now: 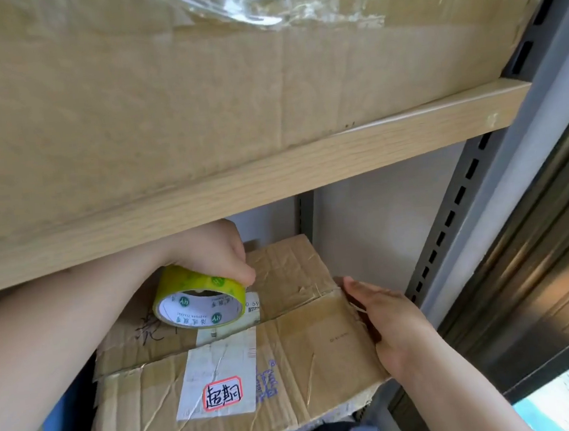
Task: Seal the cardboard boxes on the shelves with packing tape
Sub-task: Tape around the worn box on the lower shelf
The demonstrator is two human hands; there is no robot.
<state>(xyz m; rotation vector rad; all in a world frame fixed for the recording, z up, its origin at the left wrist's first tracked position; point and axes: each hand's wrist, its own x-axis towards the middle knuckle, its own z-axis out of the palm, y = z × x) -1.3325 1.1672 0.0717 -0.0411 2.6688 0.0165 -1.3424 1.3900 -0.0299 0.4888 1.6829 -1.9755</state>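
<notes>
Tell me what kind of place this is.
Probably a storeroom or parcel stockroom: wood shelves on slotted metal uprights, worn cardboard boxes with a shipping label, and a tape roll in use.

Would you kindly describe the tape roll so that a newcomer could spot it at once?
Look beneath the light wooden shelf board to the creased brown cardboard box on the lower shelf. On its far flap, gripped by the left hand, sits the yellow-green roll of packing tape. It is the only round, bright thing there, with a white printed core.
</notes>
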